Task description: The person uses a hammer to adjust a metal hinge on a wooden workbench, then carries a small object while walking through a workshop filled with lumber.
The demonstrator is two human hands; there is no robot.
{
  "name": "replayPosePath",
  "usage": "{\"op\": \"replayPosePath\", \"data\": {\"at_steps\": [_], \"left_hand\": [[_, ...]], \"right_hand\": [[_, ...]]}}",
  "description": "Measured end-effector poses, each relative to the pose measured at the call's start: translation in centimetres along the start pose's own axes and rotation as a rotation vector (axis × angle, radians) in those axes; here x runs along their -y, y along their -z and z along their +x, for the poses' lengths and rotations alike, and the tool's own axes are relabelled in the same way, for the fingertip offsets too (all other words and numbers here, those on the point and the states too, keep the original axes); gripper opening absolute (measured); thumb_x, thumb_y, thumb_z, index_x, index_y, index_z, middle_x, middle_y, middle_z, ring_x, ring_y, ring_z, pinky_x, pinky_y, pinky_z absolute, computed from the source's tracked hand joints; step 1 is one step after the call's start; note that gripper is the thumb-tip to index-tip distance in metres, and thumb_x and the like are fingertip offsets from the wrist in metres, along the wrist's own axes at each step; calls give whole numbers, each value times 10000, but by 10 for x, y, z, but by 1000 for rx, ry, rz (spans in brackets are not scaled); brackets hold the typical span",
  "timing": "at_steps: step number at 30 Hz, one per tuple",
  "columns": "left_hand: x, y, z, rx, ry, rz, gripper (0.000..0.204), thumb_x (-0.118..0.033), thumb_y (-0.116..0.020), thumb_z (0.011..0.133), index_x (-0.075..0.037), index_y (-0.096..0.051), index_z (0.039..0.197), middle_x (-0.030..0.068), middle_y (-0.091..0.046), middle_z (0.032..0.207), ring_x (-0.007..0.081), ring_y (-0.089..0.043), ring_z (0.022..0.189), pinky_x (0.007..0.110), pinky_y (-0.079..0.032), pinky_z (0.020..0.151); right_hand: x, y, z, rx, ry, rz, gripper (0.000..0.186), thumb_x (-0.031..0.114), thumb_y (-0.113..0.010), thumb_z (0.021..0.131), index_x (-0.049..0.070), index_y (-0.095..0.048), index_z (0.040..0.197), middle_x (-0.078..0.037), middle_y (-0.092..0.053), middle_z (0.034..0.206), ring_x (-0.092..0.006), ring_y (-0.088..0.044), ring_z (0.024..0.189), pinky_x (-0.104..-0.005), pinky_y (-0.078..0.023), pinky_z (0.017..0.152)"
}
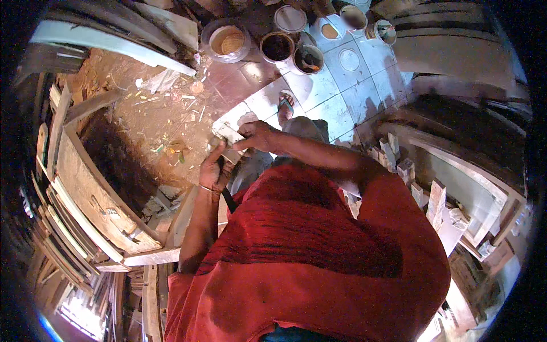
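Above the tiled floor [342, 85], at chest height: small wood block [228, 134] gripped at its right end by right hand [257, 137], fingers closed. Left hand [214, 170] curled closed just below; whether it holds anything unclear.

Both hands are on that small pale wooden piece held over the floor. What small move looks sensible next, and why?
Probably steady the wooden piece with the left hand before working it further. The right hand grips its upper end and the left holds from below, with nothing under it but the sawdust-strewn floor, so both hands alone carry it.
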State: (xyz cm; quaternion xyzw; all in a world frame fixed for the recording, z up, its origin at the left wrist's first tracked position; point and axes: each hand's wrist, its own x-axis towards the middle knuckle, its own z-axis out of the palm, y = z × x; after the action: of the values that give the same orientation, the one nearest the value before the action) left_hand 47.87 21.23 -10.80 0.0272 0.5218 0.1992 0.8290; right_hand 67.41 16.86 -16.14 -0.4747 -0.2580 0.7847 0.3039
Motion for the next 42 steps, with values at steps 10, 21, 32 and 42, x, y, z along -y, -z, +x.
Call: {"op": "replayPosePath", "data": {"at_steps": [10,21,32,42], "left_hand": [[65,68,134,-108,189,288,389,-334,-598,957,-12,-577,1173,69,-650,1029,186,-633,869,344,-524,721],[171,264,211,-355,149,337,185,-279,-622,939,-104,-632,878,13,-608,708,134,-587,618,310,-465,542],[237,297,266,-492,213,705,243,-256,-682,907,-39,-660,1016,12,-648,813,139,-606,690,285,-487,631],[263,272,301,-505,230,187,141,-166,-685,899,-41,-684,966,2,-647,822,92,-597,701,263,-473,616]], "right_hand": [[-97,74,24,-478,-97,140,382,359,-739,867,-7,-648,930,-49,-642,746,-90,-581,600,-247,-481,530],[-213,280,184,-740,55,-1332,154,224,-606,807,107,-700,844,-94,-688,843,-256,-668,828,-399,-543,722],[-227,458,370,-860,252,-1794,272,289,-553,927,58,-695,932,-190,-690,943,-347,-674,856,-448,-539,739],[-184,459,372,-875,167,-1573,252,254,-572,918,43,-695,986,-191,-691,999,-330,-676,891,-426,-545,785]]}}
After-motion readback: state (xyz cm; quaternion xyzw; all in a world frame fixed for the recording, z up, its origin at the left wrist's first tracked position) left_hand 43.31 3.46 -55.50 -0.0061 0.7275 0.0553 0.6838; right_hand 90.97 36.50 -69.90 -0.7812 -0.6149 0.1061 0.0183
